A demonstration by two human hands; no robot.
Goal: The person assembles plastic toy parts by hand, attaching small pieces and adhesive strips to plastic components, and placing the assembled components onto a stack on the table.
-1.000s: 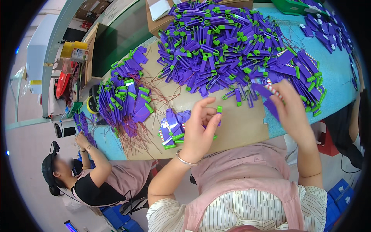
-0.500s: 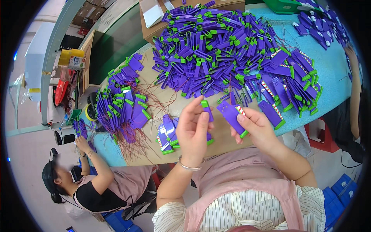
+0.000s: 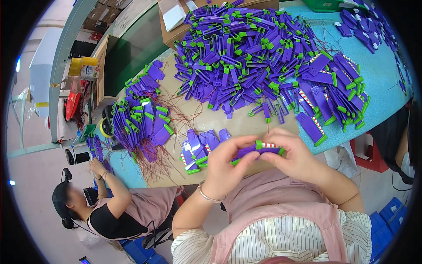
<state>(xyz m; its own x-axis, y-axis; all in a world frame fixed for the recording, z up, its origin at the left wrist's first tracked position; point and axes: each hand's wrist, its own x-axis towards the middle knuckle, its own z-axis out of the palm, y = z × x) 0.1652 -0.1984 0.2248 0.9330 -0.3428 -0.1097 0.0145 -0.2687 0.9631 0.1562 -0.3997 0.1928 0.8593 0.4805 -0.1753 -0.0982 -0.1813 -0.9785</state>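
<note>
My left hand [image 3: 229, 163] is closed on a small purple clip with a green end [image 3: 258, 144], mostly hidden by the fingers. Opposite it, my right hand [image 3: 293, 155] grips a flat purple plastic piece [image 3: 271, 150] that has a red-and-white striped edge and a green end. The two parts meet between my hands, edge towards me; whether they are joined I cannot tell. Just left of my hands lie several purple striped pieces [image 3: 192, 145]. Beyond them rises a big heap of purple and green clips [image 3: 237, 57].
Striped purple pieces with green ends [image 3: 336, 90] are stacked at the right. On the left are purple pieces with thin red wires [image 3: 138, 119]. A cardboard box [image 3: 173, 37] stands behind the heap. At lower left a person [image 3: 118, 198] works at the same table.
My hands have come together, bringing the clip against the striped edge of the flat piece. The flat piece has turned edge-on. The neighbouring person's arm has shifted slightly.
</note>
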